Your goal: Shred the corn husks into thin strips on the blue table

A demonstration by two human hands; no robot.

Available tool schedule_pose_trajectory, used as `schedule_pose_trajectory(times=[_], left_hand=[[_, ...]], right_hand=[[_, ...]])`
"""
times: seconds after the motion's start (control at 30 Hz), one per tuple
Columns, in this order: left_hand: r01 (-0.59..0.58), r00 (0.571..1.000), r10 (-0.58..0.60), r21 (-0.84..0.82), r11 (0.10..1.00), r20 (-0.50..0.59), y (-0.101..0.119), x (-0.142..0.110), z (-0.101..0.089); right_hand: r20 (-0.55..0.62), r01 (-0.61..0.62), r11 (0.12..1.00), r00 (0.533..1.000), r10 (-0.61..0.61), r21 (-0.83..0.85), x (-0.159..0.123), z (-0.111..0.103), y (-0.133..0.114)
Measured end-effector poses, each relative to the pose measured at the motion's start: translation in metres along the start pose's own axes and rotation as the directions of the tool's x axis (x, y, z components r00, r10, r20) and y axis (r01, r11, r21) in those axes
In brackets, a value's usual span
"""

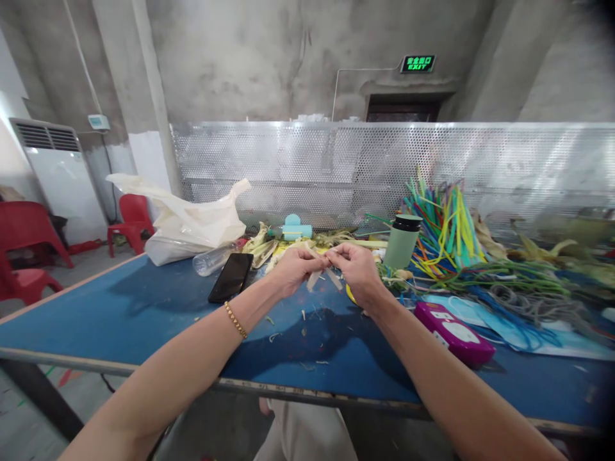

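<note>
Both my hands are raised over the middle of the blue table (144, 314), fingertips meeting. My left hand (294, 269) and my right hand (356, 269) each pinch pale dried leaf strips (321, 274), whose loose ends hang down between them. A bead bracelet (235, 319) sits on my left wrist. Small leaf scraps (307, 320) lie scattered on the table below my hands. More pale husk leaves (262, 246) are piled just behind the hands.
A black phone (231, 276), a clear bottle (214, 259) and a white bag (185, 224) lie at left. At right stand a green cup (403, 242), colourful strips (442, 224), green and blue cords (504, 288) and a magenta case (454, 331). A perforated metal screen (336, 166) backs the table.
</note>
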State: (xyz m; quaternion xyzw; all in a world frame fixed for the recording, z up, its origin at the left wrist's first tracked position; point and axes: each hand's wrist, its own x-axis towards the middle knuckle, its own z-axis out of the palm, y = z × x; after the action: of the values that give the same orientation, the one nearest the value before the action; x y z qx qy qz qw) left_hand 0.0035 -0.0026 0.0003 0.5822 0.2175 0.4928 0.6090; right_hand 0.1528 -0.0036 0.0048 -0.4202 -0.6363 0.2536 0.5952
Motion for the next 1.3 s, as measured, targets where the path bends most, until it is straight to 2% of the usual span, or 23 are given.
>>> schedule_pose_trajectory(times=[0.13,0.33,0.53,0.67,0.83,0.97,1.17,1.3], left_hand=[[0.001,1.000,-0.001,0.017,1.000,0.011,0.000,0.000,-0.002],[0.086,0.996,-0.085,-0.075,0.993,0.013,0.000,0.002,-0.002],[0.106,0.994,-0.106,-0.115,0.988,0.011,0.002,0.001,-0.001],[0.116,0.993,-0.115,-0.130,0.985,0.013,0.001,0.000,0.001],[0.077,0.997,-0.077,-0.100,0.992,-0.004,0.002,0.000,0.002],[0.023,0.999,-0.021,-0.046,0.999,0.044,0.005,-0.001,0.001],[0.024,0.997,-0.024,-0.003,1.000,0.072,0.006,-0.001,-0.001],[0.043,0.997,-0.040,-0.041,0.998,0.071,0.006,0.002,-0.005]], right_hand=[[0.007,0.016,0.999,1.000,-0.016,-0.033,0.001,-0.001,0.001],[0.061,0.081,0.995,0.995,-0.077,-0.063,0.004,-0.006,-0.006],[0.061,0.033,0.998,0.998,-0.030,-0.052,0.003,-0.010,-0.009],[0.047,0.052,0.998,0.998,-0.050,-0.042,0.002,-0.009,-0.010],[0.044,0.060,0.997,0.997,-0.058,-0.051,0.001,-0.008,-0.012],[0.026,0.079,0.994,0.997,-0.077,-0.074,0.002,-0.008,-0.011],[0.032,0.075,0.995,0.997,-0.073,-0.069,0.001,-0.005,-0.005],[0.104,0.061,0.996,0.993,-0.054,-0.065,0.005,-0.010,-0.004]])
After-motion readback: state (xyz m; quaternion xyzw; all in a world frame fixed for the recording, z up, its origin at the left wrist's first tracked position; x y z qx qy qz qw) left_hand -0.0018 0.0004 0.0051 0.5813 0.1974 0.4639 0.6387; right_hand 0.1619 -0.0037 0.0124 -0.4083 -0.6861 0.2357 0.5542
